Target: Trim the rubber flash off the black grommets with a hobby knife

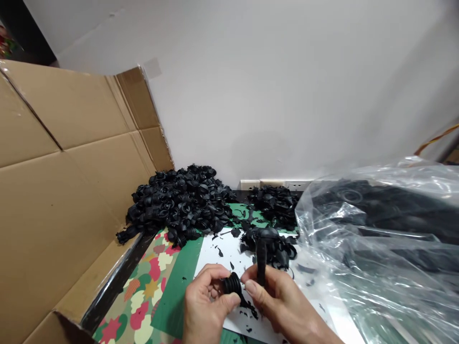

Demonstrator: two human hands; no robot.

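Note:
Near the bottom middle, my left hand (208,303) is closed round a small black ribbed rubber bellows (233,284), thumb in front and fingers behind. Just to its right is my right hand (283,301), its thumb and forefinger brought together close to the bellows' end. From that hand's grip a flat black strip (261,260) stands upright; whether it is rubber or a tool, I cannot tell. Below the hands, black scraps (251,310) lie on a white sheet (210,248). A small heap of black rubber trimmings (278,248) lies just beyond my right hand.
A large pile of black ribbed rubber parts (182,200) rests against a cardboard box wall (89,177) at left. Another black heap (274,203) lies below the wall sockets (297,185). A clear plastic bag (344,248) with black pieces spreads over the right side.

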